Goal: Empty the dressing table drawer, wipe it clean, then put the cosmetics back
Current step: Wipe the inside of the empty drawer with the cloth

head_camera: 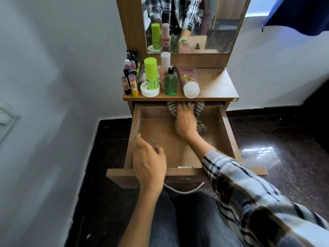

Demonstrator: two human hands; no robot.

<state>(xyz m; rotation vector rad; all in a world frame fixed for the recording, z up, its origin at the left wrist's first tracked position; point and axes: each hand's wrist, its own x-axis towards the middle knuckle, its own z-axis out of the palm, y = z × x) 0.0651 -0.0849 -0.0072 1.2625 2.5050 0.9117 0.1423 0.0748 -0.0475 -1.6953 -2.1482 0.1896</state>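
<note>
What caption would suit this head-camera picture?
Right hand wipes the emptied drawer with a striped cloth; left hand steadies its side, cosmetics waiting above.

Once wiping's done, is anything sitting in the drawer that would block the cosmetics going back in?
Only the striped cloth under the right hand, at the back of the drawer. The visible floor is otherwise bare. The left hand rests on the front-left corner.
</note>
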